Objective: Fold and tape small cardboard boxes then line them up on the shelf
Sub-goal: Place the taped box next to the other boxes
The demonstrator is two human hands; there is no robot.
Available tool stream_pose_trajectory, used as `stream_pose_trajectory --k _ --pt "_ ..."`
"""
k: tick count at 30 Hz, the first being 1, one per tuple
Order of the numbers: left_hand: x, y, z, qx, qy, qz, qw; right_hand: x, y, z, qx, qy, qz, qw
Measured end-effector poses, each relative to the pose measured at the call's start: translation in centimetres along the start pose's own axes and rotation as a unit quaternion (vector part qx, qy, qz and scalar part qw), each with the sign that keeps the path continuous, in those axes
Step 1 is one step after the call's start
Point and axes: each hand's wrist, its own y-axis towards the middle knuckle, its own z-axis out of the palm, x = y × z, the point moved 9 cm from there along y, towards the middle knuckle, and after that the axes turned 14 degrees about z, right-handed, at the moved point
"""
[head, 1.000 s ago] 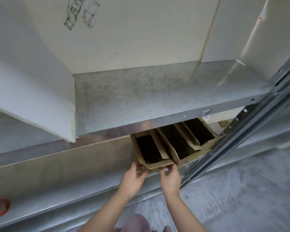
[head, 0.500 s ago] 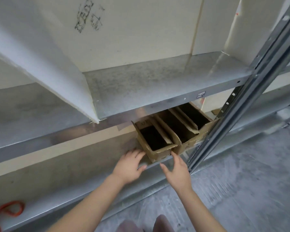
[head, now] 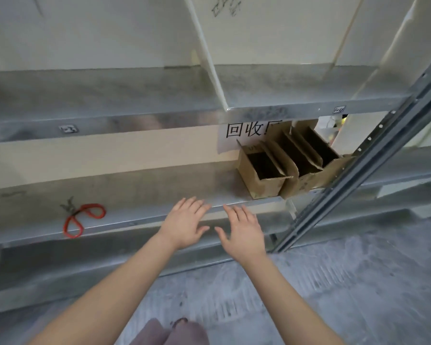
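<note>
Three small open-topped cardboard boxes stand side by side on the metal shelf [head: 159, 192], at its right end. The nearest box [head: 264, 185] is leftmost, the middle box [head: 300, 180] and the far box [head: 334, 168] lean against the grey upright post. My left hand [head: 186, 224] and my right hand [head: 243, 229] hover palm-down over the shelf's front edge, fingers straight, holding nothing. Both hands are a short way left of and in front of the boxes, apart from them.
Red-handled scissors [head: 81, 217] lie on the same shelf at the left. A paper sign [head: 246, 131] with black characters hangs behind the boxes. A slanted grey upright post [head: 358, 175] borders the boxes on the right. An upper shelf [head: 135, 95] overhangs; concrete floor below.
Both hands have let go of the nearest box and drawn back from it, fingers spread. The view has swung left and down, bringing the scissors and the sign into sight.
</note>
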Motion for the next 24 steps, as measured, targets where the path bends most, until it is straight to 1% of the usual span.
stream_pose_trajectory --k 3,8,11,15,19,24 --pt "2.3 -5.4 -0.2 -0.005 0.008 -0.025 1.000 5.1 -2.3 1.4 0.017 -0.017 -0.034 0.999" --pt "8.7 -15.8 -0.9 -0.012 0.024 -0.079 0.997 15.0 -5.4 4.1 0.029 -0.028 -0.077 0.996" --pt "13.5 -22.8 -2.1 -0.022 0.026 -0.107 0.994 22.4 -7.3 6.1 0.016 -0.023 -0.105 0.994" --pt "20.1 -32.0 -3.2 -0.030 0.030 -0.134 0.990 32.9 -9.8 9.0 0.018 -0.025 -0.134 0.991" --pt "26.2 -40.4 -4.1 -0.026 0.034 -0.171 0.984 42.9 -12.0 10.6 0.007 -0.014 -0.167 0.986" --pt "33.9 -50.7 -4.8 -0.045 0.022 -0.229 0.972 55.3 -14.6 13.6 0.037 0.011 -0.211 0.977"
